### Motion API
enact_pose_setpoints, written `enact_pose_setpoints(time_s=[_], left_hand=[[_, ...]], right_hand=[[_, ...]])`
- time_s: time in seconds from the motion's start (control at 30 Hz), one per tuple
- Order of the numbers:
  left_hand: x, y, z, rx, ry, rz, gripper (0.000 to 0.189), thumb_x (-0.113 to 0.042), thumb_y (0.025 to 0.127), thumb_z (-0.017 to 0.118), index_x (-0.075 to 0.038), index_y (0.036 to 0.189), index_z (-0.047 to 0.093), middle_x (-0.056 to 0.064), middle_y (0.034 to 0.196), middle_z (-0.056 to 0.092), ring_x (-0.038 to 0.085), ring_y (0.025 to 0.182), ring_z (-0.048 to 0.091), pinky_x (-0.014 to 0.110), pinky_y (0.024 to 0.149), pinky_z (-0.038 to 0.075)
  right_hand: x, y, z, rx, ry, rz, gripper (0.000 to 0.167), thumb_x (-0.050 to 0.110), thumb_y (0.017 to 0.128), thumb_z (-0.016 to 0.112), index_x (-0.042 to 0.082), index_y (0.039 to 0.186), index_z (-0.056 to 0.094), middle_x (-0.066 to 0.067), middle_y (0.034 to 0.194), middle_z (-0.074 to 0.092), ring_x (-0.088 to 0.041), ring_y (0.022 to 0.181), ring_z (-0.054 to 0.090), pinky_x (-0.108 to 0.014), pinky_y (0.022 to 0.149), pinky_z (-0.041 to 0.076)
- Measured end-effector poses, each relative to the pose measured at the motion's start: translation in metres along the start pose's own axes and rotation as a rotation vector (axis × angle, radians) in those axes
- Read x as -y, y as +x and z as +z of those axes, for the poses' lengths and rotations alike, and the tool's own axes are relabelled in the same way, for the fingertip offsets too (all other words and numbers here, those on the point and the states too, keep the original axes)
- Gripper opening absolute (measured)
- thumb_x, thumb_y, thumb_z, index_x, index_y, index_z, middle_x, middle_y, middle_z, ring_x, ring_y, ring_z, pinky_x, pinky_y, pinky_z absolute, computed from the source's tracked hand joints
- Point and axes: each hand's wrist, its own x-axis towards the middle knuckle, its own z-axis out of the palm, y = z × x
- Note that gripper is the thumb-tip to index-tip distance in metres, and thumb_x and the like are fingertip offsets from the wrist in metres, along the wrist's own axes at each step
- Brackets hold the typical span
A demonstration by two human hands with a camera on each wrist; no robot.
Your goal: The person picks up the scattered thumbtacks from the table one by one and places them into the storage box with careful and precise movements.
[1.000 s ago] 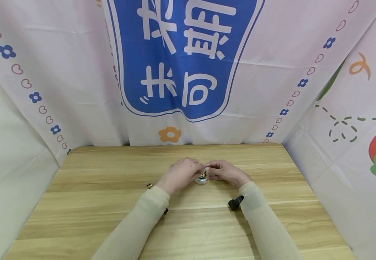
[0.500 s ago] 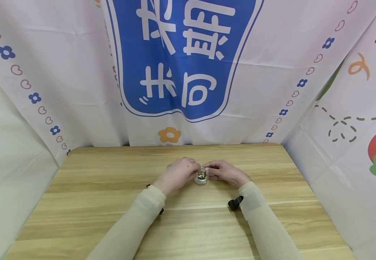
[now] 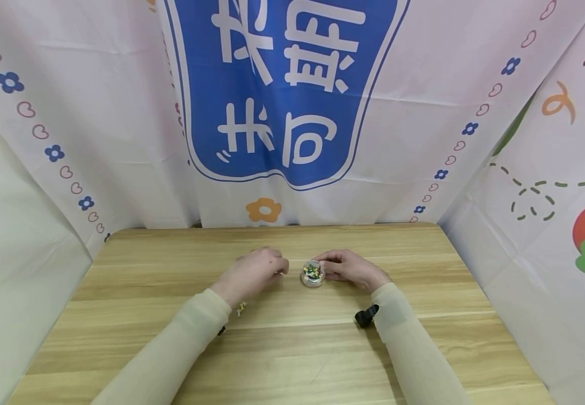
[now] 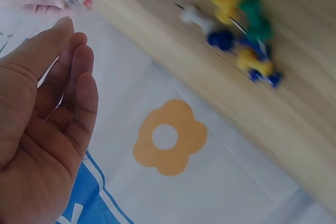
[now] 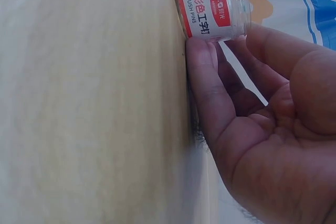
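Observation:
A small clear jar of push pins [image 3: 313,274] stands on the table, its lid off and colourful pins showing inside. My right hand [image 3: 350,266] holds it from the right side; in the right wrist view, fingertips meet the lower wall of the labelled jar [image 5: 210,3]. Left of the jar, my left hand [image 3: 259,270] hovers with loosely bent fingers. The left wrist view shows no pin between that hand's thumb and fingertips [image 4: 86,85]. Several loose push pins [image 4: 226,30], white, yellow, blue and green, lie close by, partly hidden by the left sleeve in the head view.
The wooden table [image 3: 292,349] reaches back to a white printed curtain [image 3: 135,185] with a blue sign. A black wrist camera [image 3: 366,316] sits at the right cuff. Another patterned cloth [image 3: 530,225] hangs along the right side.
My left hand has drawn away from the jar's mouth toward the left, leaving the pins inside in plain view. My right hand stays at the jar.

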Motion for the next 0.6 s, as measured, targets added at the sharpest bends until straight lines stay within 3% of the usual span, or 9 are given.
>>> enact_pose_setpoints(time_s=[0.2,0.4,0.6], left_hand=[[0.012,-0.010,-0.002,0.057,0.049,0.004,0.006,-0.010,0.105,0.089,-0.012,0.110,0.085,0.000,0.102,0.082,0.015,0.093,0.076,0.033,0.087,0.069],[0.022,-0.018,-0.001,0.100,0.099,0.019,0.010,-0.012,0.105,0.090,-0.013,0.099,0.083,-0.003,0.093,0.077,0.009,0.082,0.066,0.029,0.078,0.064],[0.030,-0.027,-0.002,0.122,0.087,0.031,0.024,-0.004,0.103,0.089,-0.014,0.086,0.076,-0.007,0.080,0.066,0.007,0.074,0.053,0.023,0.068,0.052]], right_hand=[[-0.001,-0.001,-0.001,-0.001,-0.008,-0.005,0.040,0.009,0.124,0.058,-0.004,0.160,0.066,-0.027,0.163,0.068,-0.019,0.134,0.078,-0.036,0.119,0.065],[-0.001,0.000,0.000,-0.011,-0.005,0.010,0.039,0.009,0.124,0.058,-0.002,0.160,0.067,-0.025,0.163,0.068,-0.017,0.132,0.078,-0.034,0.117,0.066],[-0.001,0.000,0.000,-0.012,0.000,0.008,0.040,0.009,0.124,0.058,-0.003,0.160,0.066,-0.027,0.164,0.067,-0.017,0.132,0.078,-0.035,0.118,0.065]])
